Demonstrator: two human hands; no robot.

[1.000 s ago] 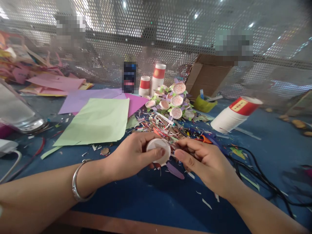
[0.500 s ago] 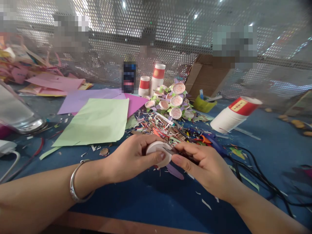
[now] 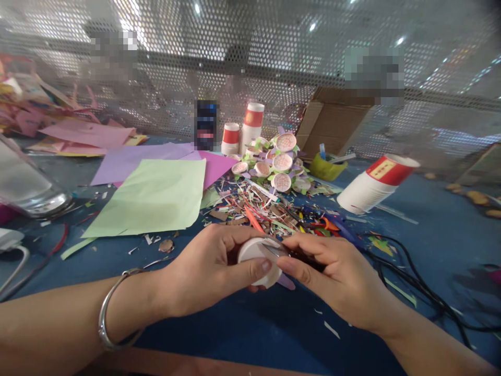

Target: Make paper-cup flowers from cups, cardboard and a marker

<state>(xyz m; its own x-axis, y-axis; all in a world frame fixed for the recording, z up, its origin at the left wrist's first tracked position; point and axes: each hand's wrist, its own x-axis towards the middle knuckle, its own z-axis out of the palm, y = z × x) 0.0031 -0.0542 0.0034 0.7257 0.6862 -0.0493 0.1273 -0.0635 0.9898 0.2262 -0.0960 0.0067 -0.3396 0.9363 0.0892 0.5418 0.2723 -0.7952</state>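
My left hand (image 3: 211, 266) is closed around a round white paper cup bottom (image 3: 252, 256), thumb across its face and fingers behind the rim. My right hand (image 3: 332, 277) grips a thin, pointed metal tool (image 3: 272, 249), its tip lying against the upper right of the cup bottom. Most of this tool is hidden in the fingers, so its exact kind cannot be made out. A purple paper strip (image 3: 286, 282) sticks out below the cup bottom, between both hands.
Behind the hands lie a heap of paper scraps (image 3: 266, 209) and a pile of small cup-bottom pieces (image 3: 282, 162). Green paper (image 3: 148, 198) is at left, near a glass (image 3: 31, 183). Stacked paper cups (image 3: 376, 183) and black cables (image 3: 415, 282) are at right.
Both hands and the cup bottom have shifted slightly down. The tool's pointed tip now shows more clearly over the cup bottom, and less of the purple strip is visible.
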